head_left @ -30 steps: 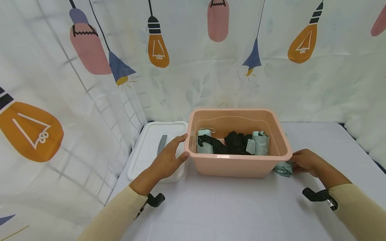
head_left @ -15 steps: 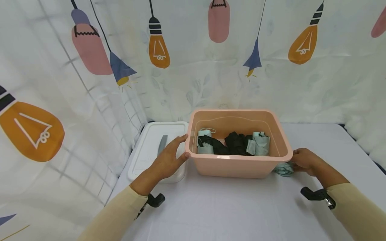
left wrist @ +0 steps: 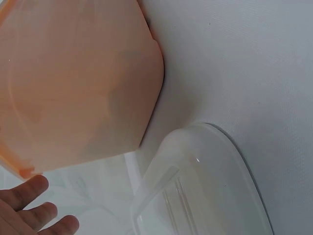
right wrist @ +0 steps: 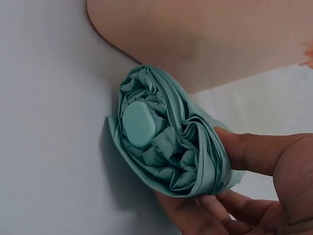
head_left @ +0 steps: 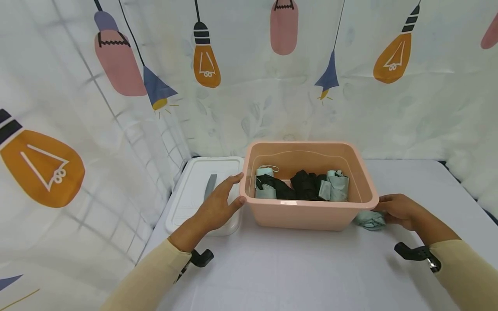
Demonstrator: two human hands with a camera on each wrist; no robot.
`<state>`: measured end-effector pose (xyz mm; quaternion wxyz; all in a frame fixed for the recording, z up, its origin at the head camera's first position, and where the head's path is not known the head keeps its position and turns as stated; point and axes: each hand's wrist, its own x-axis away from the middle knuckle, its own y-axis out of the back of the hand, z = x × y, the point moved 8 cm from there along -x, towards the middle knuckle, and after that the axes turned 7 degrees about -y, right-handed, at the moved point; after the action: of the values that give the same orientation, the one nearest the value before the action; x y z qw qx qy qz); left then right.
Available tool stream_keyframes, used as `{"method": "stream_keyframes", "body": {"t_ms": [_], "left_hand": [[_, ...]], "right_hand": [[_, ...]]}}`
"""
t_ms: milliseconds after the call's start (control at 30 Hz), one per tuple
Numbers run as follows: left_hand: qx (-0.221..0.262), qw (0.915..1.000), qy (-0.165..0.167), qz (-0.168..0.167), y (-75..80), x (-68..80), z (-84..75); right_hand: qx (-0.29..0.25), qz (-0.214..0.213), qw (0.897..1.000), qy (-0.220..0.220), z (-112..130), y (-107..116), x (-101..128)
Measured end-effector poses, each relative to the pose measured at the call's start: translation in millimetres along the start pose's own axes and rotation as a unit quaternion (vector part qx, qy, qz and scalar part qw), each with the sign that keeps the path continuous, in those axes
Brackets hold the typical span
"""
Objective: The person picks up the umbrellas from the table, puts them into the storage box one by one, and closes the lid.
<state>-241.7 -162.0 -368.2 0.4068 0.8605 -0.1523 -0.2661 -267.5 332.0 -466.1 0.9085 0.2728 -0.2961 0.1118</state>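
Note:
A peach plastic bin (head_left: 303,216) stands on the table holding several folded umbrellas, some mint and some black. My left hand (head_left: 215,205) touches the left side of its rim with extended fingers, the thumb at the front corner. In the left wrist view, fingertips (left wrist: 36,186) lie by the rim. Outside the bin, at its right front corner, my right hand (head_left: 402,211) holds a mint-green folded umbrella (right wrist: 166,142) between thumb and fingers. The umbrella's rounded end cap and bunched fabric face the right wrist camera. In the head view the bin's rim covers part of it.
A white lidded box (head_left: 194,190) with a grey strip on its lid lies left of the bin, partly behind my left hand. The pale table (head_left: 295,268) runs back to a curtain (head_left: 241,108) printed with lamps. More curtain hangs on the left.
My right hand has shifted slightly right and its fingers look more spread, with more of the mint umbrella showing beside the bin. The left hand and the bin hold their place.

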Motion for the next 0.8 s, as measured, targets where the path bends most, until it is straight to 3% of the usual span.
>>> {"method": "stream_keyframes", "body": {"t_ms": [233, 800], "left_hand": [[0.002, 1.0000, 0.001, 0.002, 0.6, -0.2, -1.3], [0.006, 1.0000, 0.005, 0.004, 1.4, -0.2, -0.3]], "right_hand": [[-0.040, 0.013, 0.999, 0.006, -11, 7, 7], [-0.019, -0.015, 0.999, 0.034, -1, 40, 35]]}}
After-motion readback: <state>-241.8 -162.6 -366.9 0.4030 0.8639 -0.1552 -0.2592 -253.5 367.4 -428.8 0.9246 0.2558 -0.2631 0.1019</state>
